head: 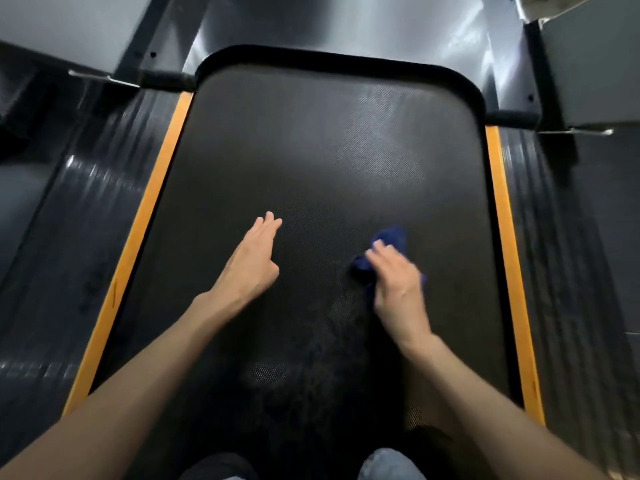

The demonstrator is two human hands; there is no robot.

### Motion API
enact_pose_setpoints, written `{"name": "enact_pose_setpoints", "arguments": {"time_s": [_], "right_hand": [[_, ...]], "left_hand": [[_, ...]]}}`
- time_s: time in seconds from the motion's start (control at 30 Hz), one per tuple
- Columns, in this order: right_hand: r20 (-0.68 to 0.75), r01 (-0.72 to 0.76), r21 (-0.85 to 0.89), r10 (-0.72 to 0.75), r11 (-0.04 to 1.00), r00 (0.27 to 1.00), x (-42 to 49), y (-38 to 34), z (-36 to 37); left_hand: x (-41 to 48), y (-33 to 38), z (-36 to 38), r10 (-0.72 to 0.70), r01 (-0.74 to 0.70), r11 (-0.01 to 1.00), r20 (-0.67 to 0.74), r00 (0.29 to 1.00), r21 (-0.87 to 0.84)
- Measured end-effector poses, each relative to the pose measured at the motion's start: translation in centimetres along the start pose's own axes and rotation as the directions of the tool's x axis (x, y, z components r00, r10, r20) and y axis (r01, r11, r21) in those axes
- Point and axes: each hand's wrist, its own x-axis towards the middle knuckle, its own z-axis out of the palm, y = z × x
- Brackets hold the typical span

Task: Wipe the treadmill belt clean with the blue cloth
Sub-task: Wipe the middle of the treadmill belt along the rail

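Note:
The black textured treadmill belt [311, 161] fills the middle of the head view. A crumpled blue cloth [389, 239] lies on the belt right of centre, and my right hand [398, 278] presses down on it with fingers curled over the fabric; most of the cloth is hidden under the palm. My left hand [254, 258] lies flat on the belt left of centre, fingers straight and together, holding nothing. A faint lighter smear shows on the belt ahead of the cloth.
Orange strips [138, 244] [509, 258] border the belt on both sides, with ribbed dark side rails [59, 258] beyond them. The grey motor cover [339, 26] and frame uprights stand at the far end. My knees [391, 465] show at the bottom edge.

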Motion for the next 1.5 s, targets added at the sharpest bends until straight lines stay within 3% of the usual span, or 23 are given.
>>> {"name": "enact_pose_setpoints", "arguments": {"time_s": [0.07, 0.13, 0.17, 0.23, 0.27, 0.33, 0.37, 0.43, 0.47, 0.53, 0.63, 0.7, 0.9, 0.97, 1.07, 1.13, 1.23, 1.3, 1.37, 1.43, 1.5], "right_hand": [[0.238, 0.306, 0.006, -0.299, 0.952, 0.924, -3.8, -3.3, 1.1], [0.356, 0.473, -0.015, -0.437, 0.881, 0.826, -4.3, -2.8, 0.9], [0.35, 0.451, -0.084, -0.398, 0.889, 0.848, -3.4, -1.7, 0.6], [0.293, 0.151, -0.198, -0.089, 0.968, 0.952, -0.9, 0.1, -0.6], [0.245, 0.004, -0.2, 0.046, 0.98, 0.968, 0.3, 0.5, -1.3], [0.266, -0.14, -0.057, 0.15, 0.988, 0.952, 1.6, 1.1, -2.4], [0.311, -0.208, 0.097, 0.169, 0.973, 0.935, 2.1, 1.2, -3.1], [0.237, -0.34, 0.352, 0.268, 0.872, 0.934, 2.8, 1.7, -5.2], [0.133, -0.381, 0.383, 0.358, 0.841, 0.924, 2.9, 2.4, -6.3], [-0.002, -0.451, 0.276, 0.47, 0.849, 0.883, 2.1, 4.5, -8.2], [-0.002, -0.475, -0.009, 0.475, 0.88, 0.88, -0.3, 7.9, -9.8], [-0.023, -0.44, -0.083, 0.44, 0.894, 0.898, -1.0, 9.6, -11.0], [0.021, -0.527, -0.061, 0.528, 0.848, 0.849, -1.1, 12.4, -12.4], [0.09, -0.522, -0.006, 0.52, 0.853, 0.849, -1.4, 12.9, -12.8], [0.172, -0.516, 0.024, 0.505, 0.856, 0.846, -1.4, 13.5, -13.6], [0.203, -0.514, 0.015, 0.5, 0.858, 0.842, -1.2, 13.7, -13.8], [0.175, -0.542, 0.019, 0.531, 0.84, 0.829, -0.9, 13.3, -13.5], [0.176, -0.541, -0.006, 0.533, 0.841, 0.827, -1.0, 13.1, -13.3], [0.194, -0.527, -0.036, 0.523, 0.849, 0.83, -0.6, 13.3, -13.8], [0.195, -0.542, -0.09, 0.549, 0.835, 0.813, -0.1, 13.2, -14.7], [0.177, -0.565, -0.192, 0.595, 0.802, 0.784, 0.0, 12.5, -15.3]], "left_hand": [[0.3, 0.9, 0.5, 0.056, -0.056, 0.998, -0.001, 0.998, -0.014], [0.1, 1.6, 1.2, 0.09, -0.09, 0.996, -0.007, 0.996, -0.028], [-0.2, 2.0, 1.5, 0.105, -0.106, 0.994, -0.015, 0.994, -0.031], [-0.7, 2.8, 2.6, 0.138, -0.138, 0.99, -0.016, 0.99, -0.029], [-0.9, 3.4, 3.4, 0.149, -0.149, 0.989, -0.002, 0.989, -0.021], [-0.9, 5.1, 5.6, 0.212, -0.212, 0.977, 0.018, 0.977, 0.006], [-0.8, 5.9, 6.8, 0.284, -0.284, 0.958, 0.007, 0.959, 0.045], [-0.1, 7.7, 9.5, 0.432, -0.424, 0.896, -0.031, 0.901, 0.134], [0.2, 8.8, 10.9, 0.478, -0.463, 0.865, -0.037, 0.877, 0.192], [0.3, 11.0, 13.4, 0.482, -0.462, 0.834, 0.009, 0.876, 0.302], [0.4, 13.8, 16.1, 0.301, -0.276, 0.885, -0.007, 0.954, 0.374], [0.9, 14.2, 16.8, 0.268, -0.239, 0.878, -0.011, 0.963, 0.415], [6.4, 11.2, 14.7, 0.505, -0.446, 0.749, 0.014, 0.863, 0.49], [10.4, 11.2, 13.2, 0.479, -0.416, 0.816, -0.066, 0.875, 0.402], [15.1, 13.6, 11.0, 0.27, -0.263, 0.963, -0.138, 0.953, 0.067], [14.8, 16.1, 11.1, 0.297, -0.291, 0.954, -0.111, 0.948, 0.069], [10.5, 18.6, 13.3, 0.558, -0.559, 0.828, 0.042, 0.829, 0.046], [7.4, 18.7, 15.6, 0.744, -0.774, 0.632, 0.246, 0.621, 0.04], [5.6, 17.6, 17.2, 0.833, -0.904, 0.413, 0.357, 0.423, 0.108], [5.9, 16.8, 17.2, 0.875, -0.942, 0.284, 0.353, 0.331, 0.179], [7.0, 16.4, 16.9, 0.895, -0.939, 0.235, 0.321, 0.309, 0.25]]}}
